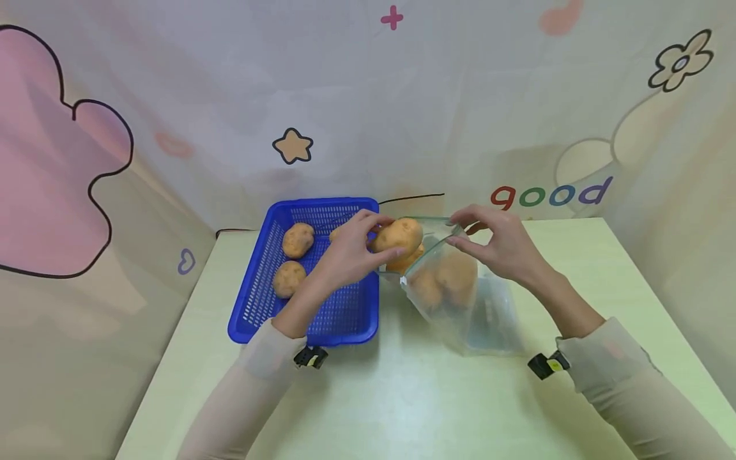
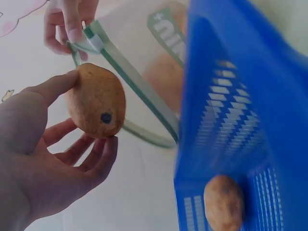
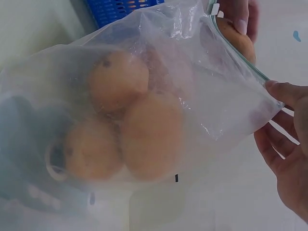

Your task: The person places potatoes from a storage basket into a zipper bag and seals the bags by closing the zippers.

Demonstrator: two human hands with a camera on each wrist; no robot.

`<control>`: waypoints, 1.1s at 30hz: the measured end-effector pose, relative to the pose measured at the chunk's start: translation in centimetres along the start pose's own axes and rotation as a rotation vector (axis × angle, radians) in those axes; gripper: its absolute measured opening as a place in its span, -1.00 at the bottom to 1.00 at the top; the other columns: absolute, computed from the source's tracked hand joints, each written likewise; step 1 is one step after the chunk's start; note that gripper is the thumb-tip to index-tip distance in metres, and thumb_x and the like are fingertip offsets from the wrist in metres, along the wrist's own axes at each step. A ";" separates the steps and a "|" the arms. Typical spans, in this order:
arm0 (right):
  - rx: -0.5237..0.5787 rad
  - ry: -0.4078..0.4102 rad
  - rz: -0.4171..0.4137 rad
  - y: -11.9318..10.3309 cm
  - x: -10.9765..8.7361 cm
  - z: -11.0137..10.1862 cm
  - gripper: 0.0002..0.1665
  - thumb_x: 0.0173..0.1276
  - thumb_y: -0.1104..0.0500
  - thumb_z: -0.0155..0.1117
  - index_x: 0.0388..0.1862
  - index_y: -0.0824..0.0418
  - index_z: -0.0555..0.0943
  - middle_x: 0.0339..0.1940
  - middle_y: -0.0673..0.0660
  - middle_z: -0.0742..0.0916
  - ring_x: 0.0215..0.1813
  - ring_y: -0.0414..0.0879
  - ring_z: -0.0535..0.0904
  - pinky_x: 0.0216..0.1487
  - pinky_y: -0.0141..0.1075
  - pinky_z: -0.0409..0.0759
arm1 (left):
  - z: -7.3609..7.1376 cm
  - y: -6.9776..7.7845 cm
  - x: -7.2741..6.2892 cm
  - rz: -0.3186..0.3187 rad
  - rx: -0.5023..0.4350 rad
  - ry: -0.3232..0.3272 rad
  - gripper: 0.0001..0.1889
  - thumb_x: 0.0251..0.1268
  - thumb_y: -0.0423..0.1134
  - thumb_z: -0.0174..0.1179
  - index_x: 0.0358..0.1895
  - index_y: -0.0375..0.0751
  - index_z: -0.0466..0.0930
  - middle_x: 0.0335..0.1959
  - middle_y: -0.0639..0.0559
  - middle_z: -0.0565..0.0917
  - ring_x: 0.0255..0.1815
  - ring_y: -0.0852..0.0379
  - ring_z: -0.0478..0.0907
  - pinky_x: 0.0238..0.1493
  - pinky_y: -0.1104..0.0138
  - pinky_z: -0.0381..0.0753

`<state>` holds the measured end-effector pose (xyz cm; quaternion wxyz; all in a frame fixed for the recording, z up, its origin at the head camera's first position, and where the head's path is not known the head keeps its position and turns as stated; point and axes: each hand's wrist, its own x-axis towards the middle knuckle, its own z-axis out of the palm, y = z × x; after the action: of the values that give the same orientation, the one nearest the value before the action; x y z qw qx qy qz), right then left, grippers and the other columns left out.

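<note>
My left hand grips a potato between thumb and fingers, at the mouth of a translucent zip bag. In the left wrist view this potato shows a dark spot. My right hand pinches the bag's green-edged rim at its far corner and holds the mouth apart. Several potatoes show blurred through the bag's cloudy side. A white slider sits on the near end of the zip. Left of the bag, a blue basket holds loose potatoes, partly hidden by my left arm.
The basket and bag stand on a pale green table. Behind it hangs a printed cloth with a star and the word "good". Each wrist wears a small black device. The basket's raised rim lies beneath my left forearm.
</note>
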<state>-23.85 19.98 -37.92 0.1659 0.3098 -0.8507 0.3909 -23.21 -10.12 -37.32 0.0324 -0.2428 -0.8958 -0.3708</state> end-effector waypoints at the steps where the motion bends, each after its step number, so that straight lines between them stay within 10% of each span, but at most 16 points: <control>1: 0.002 -0.003 0.000 0.0 0.0 -0.1 -0.66 0.30 0.27 0.61 0.02 0.21 0.73 -0.11 0.05 0.83 -0.12 -0.06 0.77 0.00 -0.35 0.68 | 0.2 0.3 0.3 -0.002 0.001 -0.012 -0.37 0.40 0.10 0.44 0.40 -0.15 0.58 0.14 -0.01 0.56 0.14 0.04 0.56 -0.02 0.23 0.69; 14: 0.007 -0.016 -0.020 0.0 0.1 -0.1 -0.62 0.28 0.29 0.62 0.05 0.21 0.73 -0.07 0.03 0.82 -0.07 -0.08 0.75 0.04 -0.30 0.69 | 3.0 1.1 2.3 -0.013 -0.049 -0.111 -0.44 0.50 -0.03 0.35 0.44 -0.21 0.53 0.23 -0.10 0.53 0.24 0.02 0.55 0.06 0.32 0.69; 22: 0.003 0.017 -0.018 0.3 -0.1 -0.3 -0.64 0.26 0.30 0.63 0.02 0.20 0.74 -0.13 0.00 0.83 -0.11 -0.08 0.75 0.01 -0.30 0.69 | -0.9 -0.3 2.1 -0.042 -0.071 -0.069 -0.44 0.50 -0.09 0.37 0.42 -0.27 0.51 0.25 -0.15 0.57 0.29 -0.09 0.54 0.24 0.13 0.66; 33: 0.015 0.029 -0.021 0.2 -0.2 -0.1 -0.65 0.26 0.27 0.63 0.01 0.19 0.74 -0.14 0.01 0.84 -0.13 -0.10 0.74 -0.01 -0.40 0.65 | -5.8 -5.8 4.2 -0.225 -0.062 -0.007 -0.30 0.44 -0.09 0.42 0.55 -0.14 0.37 0.49 -0.08 0.46 0.53 -0.10 0.35 0.52 -0.01 0.38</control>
<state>-23.89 20.22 -38.10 0.1799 0.3145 -0.8419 0.3999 -30.33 -15.87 -35.91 -0.0200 -0.1428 -0.9057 -0.3987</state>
